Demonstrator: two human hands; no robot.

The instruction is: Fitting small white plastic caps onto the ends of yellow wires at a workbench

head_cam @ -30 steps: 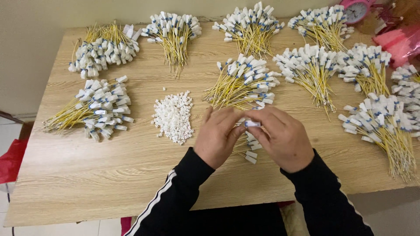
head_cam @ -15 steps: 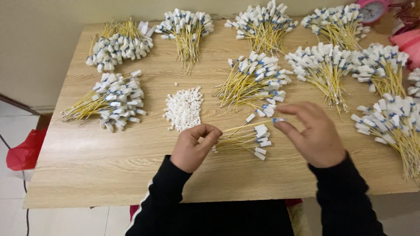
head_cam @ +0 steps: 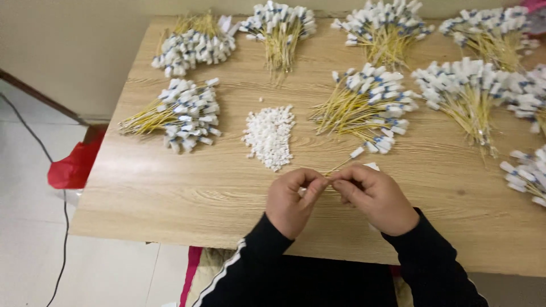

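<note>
The wooden table point(head_cam: 170, 187) carries many bundles point(head_cam: 364, 105) of yellow cables and a heap of white caps point(head_cam: 269, 136). Near its front edge, the left hand point(head_cam: 293, 199) and right hand point(head_cam: 375, 196) meet, fingertips pinching one thin yellow cable point(head_cam: 340, 165) between them.

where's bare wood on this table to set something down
Bare wood: the near left corner of the table, below the left bundle and beside the left hand; also right of the right hand. The far edge and right side are crowded with bundles; white pile sits mid-table.
</note>
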